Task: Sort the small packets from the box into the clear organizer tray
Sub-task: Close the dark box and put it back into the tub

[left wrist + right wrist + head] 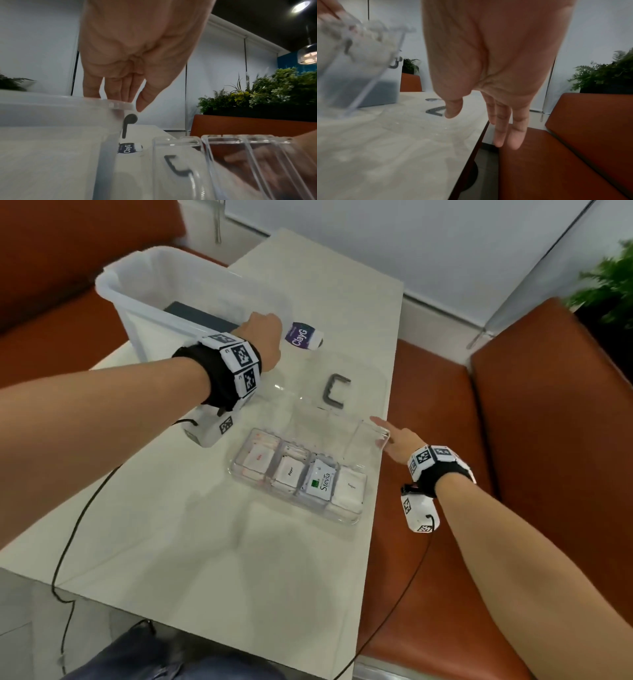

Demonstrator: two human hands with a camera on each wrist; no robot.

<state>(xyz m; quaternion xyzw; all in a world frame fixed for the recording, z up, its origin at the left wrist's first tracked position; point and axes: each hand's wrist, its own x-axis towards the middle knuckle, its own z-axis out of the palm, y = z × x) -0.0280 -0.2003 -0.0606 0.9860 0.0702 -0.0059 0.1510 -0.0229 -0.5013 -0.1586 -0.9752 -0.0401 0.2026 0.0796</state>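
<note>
Nearest you on the pale worktop sits the clear organizer tray, four compartments side by side, each with packets lying in it; the Stevia packet is in the third from your left, white packets in the others. Just beyond the tray, your right hand hovers at the worktop's right edge, fingers straight and a little apart, holding nothing, the tips at the corner of a clear lid. That lid stands tilted up behind the tray, and it carries a dark grey handle. Farther back and to your left, your left hand is at the near corner of the translucent white box: the fingers reach down over the rim and the thumb points down outside the wall; whether they truly grip is hard to tell. Right beside that hand, a purple ClayG packet lies on the worktop, outside the box. Inside the box there's something dark and flat.
</note>
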